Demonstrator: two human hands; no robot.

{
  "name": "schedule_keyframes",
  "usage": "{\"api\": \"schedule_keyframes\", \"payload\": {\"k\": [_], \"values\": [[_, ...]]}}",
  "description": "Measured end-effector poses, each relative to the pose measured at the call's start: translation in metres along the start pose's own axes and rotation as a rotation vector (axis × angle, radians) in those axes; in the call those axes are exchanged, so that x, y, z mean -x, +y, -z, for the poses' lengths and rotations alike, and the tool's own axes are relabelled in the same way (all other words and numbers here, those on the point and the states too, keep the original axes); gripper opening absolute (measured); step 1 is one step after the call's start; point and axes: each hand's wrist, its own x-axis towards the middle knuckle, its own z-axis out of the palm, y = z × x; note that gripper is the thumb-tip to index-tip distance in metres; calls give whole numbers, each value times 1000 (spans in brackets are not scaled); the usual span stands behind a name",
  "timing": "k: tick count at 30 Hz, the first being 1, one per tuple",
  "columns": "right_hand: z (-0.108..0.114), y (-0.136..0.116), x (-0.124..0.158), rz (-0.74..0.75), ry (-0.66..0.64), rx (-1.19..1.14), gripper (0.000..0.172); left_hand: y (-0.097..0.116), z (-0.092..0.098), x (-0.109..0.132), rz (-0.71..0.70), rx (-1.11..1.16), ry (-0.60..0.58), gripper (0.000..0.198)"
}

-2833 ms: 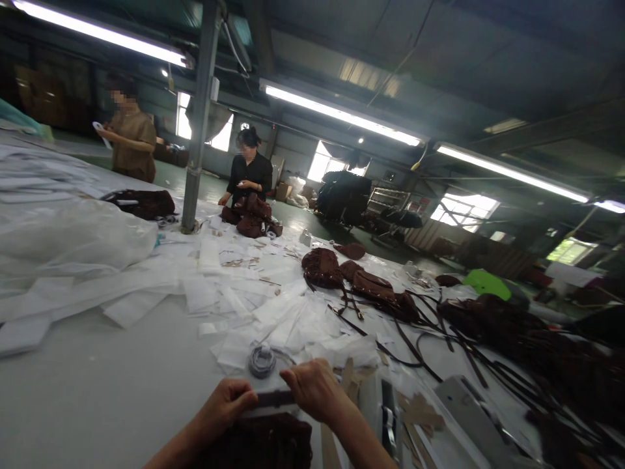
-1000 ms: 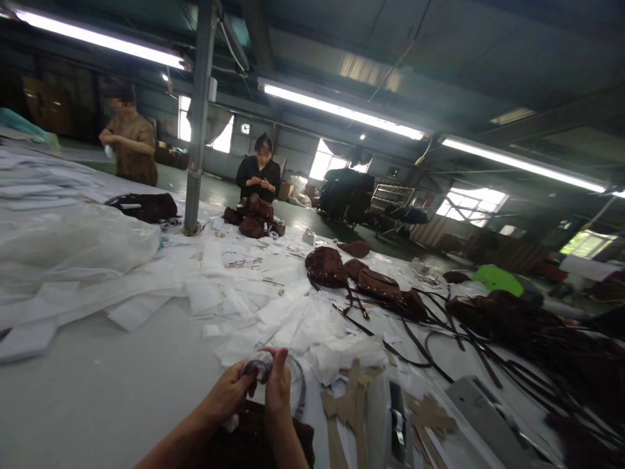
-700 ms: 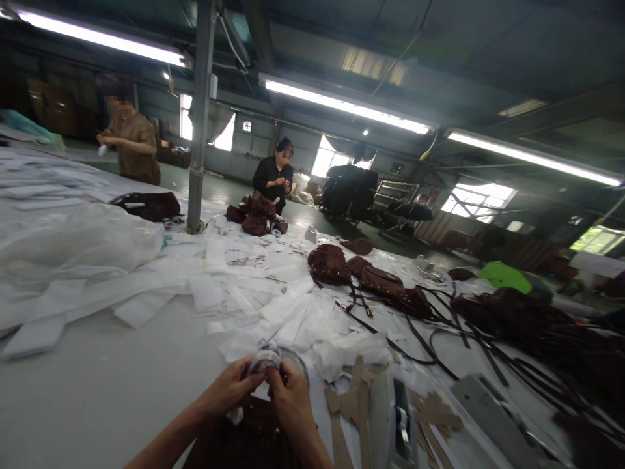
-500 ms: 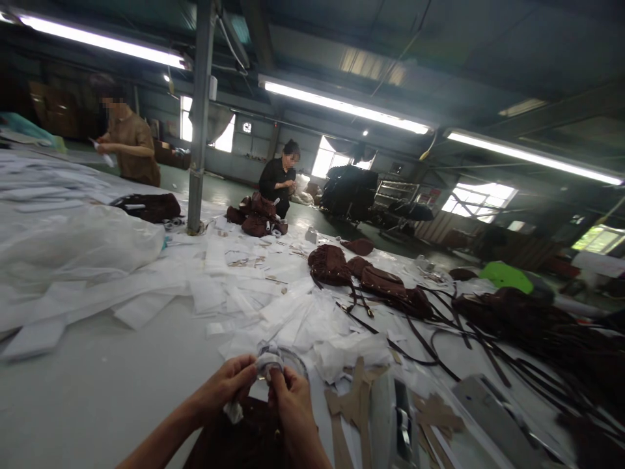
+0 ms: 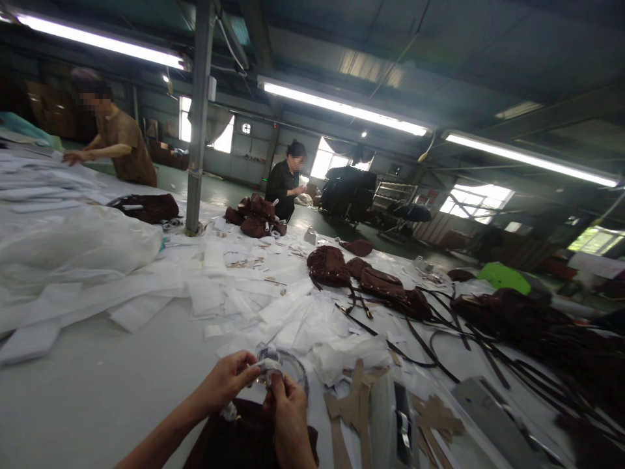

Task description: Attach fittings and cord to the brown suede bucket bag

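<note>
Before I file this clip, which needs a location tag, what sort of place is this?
Probably a bag workshop: what look like brown bags lie on a broad worktable strewn with white sheets, under strip lights.

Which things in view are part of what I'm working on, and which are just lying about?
In hand or right beside it:
pale wrapped piece, between left hand and right hand
dark brown item below

Apparently just lying about:
tan strips
white sheets
translucent plastic
green item
</note>
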Motion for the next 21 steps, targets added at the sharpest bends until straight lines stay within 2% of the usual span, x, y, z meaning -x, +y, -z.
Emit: {"api": "schedule_keyframes", "payload": {"k": [6,14,18,21], "values": [[-5,-2,0,-36,-2,-106,39,3,-5,-1,47,69,-20,39],[-21,-3,6,-157,-62,-272,51,5,-12,2,65,337,-19,45],[-29,-2,11,-238,-108,-424,48,3,-14,5,90,431,5,45],[-32,1,12,-240,-105,-391,51,0,-14,8,122,457,5,44]]}}
